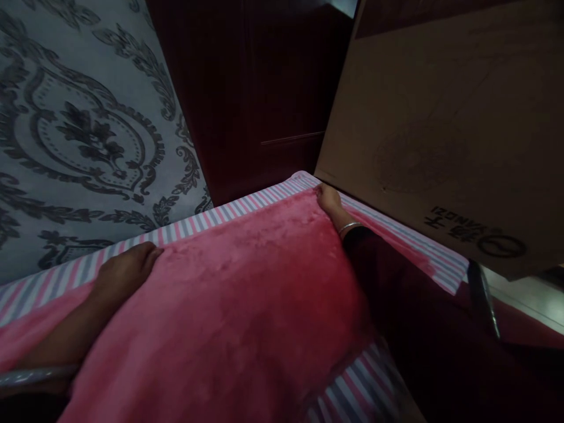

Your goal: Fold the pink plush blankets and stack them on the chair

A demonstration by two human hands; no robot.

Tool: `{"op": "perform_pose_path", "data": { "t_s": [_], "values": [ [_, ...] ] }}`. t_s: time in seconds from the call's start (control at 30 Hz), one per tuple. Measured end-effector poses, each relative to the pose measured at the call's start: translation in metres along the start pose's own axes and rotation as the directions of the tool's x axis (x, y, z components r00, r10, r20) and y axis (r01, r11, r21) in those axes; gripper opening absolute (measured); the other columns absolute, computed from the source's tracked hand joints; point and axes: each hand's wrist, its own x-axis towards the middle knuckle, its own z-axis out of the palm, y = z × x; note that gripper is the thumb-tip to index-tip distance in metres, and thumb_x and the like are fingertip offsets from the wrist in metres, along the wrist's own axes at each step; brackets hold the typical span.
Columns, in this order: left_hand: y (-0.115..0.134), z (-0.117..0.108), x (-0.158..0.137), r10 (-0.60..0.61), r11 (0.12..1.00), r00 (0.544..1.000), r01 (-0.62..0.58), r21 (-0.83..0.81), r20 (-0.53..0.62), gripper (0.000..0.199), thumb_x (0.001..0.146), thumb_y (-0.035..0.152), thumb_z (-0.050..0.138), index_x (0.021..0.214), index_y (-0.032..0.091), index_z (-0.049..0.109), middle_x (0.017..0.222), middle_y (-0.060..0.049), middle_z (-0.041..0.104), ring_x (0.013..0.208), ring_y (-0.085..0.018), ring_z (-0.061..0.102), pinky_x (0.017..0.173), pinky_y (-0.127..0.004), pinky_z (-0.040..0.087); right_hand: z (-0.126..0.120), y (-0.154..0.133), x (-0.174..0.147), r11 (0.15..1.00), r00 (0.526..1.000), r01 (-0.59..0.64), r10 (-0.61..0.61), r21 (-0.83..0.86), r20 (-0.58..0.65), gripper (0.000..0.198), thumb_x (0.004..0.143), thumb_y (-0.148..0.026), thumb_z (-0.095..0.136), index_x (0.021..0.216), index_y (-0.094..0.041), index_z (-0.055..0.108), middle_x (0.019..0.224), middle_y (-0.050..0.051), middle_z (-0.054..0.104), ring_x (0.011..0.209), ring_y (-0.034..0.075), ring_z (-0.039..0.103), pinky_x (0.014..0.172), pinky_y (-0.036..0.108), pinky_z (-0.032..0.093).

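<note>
A fluffy pink-red blanket [247, 282] spreads over striped white, pink and grey fabric [211, 218] that shows along the far edge. Closed on the blanket's far edge at the left is my left hand [130, 262], its fingers curled into the pile. My right hand [329, 200] grips the same blanket near its far right corner, arm stretched out. Part of the blanket's near side drops into shadow, and a fold of striped fabric [356, 385] shows there below my right arm. The fingertips of both hands are partly hidden by the pile.
A large cardboard box [409, 117] with printed lettering stands along the right side. Dark red panelling [264, 88] rises behind the far corner, beside a wall with patterned wallpaper [88, 129] at left. A dark curved metal bar [482, 299] stands at lower right.
</note>
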Motion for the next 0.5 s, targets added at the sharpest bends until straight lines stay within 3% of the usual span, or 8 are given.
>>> {"op": "perform_pose_path", "data": {
  "t_s": [0.2,0.33,0.4,0.5],
  "values": [
    [-0.002,-0.003,0.002,0.002,1.000,1.000,-0.003,0.011,0.028,0.048,0.102,0.046,0.019,0.105,0.017,0.058,0.106,-0.012,0.073,0.096,-0.028,0.066,0.072,-0.031,0.041,-0.035,0.014,-0.007,0.995,0.989,0.097,-0.098,0.019,0.108,0.045,0.090,-0.015,0.058,0.134,-0.019,0.066,0.129,0.006,0.071,0.115,0.020,0.065,0.103,0.031,0.048],
    [0.003,-0.013,0.004,0.053,0.999,0.998,-0.053,0.001,0.030,0.056,0.101,0.044,0.017,0.117,0.011,0.058,0.119,-0.020,0.068,0.107,-0.033,0.064,0.084,-0.039,0.047,-0.078,0.045,-0.046,0.998,0.992,0.068,-0.068,0.007,0.107,0.054,0.090,-0.017,0.059,0.144,-0.015,0.058,0.118,0.010,0.074,0.102,0.021,0.068,0.096,0.032,0.051],
    [0.015,-0.017,-0.009,0.157,0.987,0.984,-0.158,-0.009,-0.087,0.057,0.098,0.041,0.022,0.126,0.005,0.057,0.129,-0.025,0.062,0.117,-0.036,0.060,0.096,-0.045,0.046,-0.100,0.063,-0.075,1.000,0.995,0.021,-0.021,0.000,0.098,0.053,0.091,-0.020,0.058,0.143,-0.013,0.059,0.112,0.011,0.075,0.095,0.021,0.068,0.092,0.032,0.052],
    [0.046,-0.017,-0.061,0.409,0.897,0.882,-0.435,-0.072,-0.236,0.048,0.093,0.041,0.033,0.118,0.012,0.064,0.128,-0.019,0.065,0.120,-0.033,0.058,0.107,-0.047,0.043,-0.127,0.087,-0.117,0.999,0.995,-0.050,0.051,-0.012,0.088,0.043,0.091,-0.024,0.057,0.131,-0.012,0.068,0.110,0.011,0.076,0.094,0.021,0.068,0.088,0.030,0.053]
  ]
}}
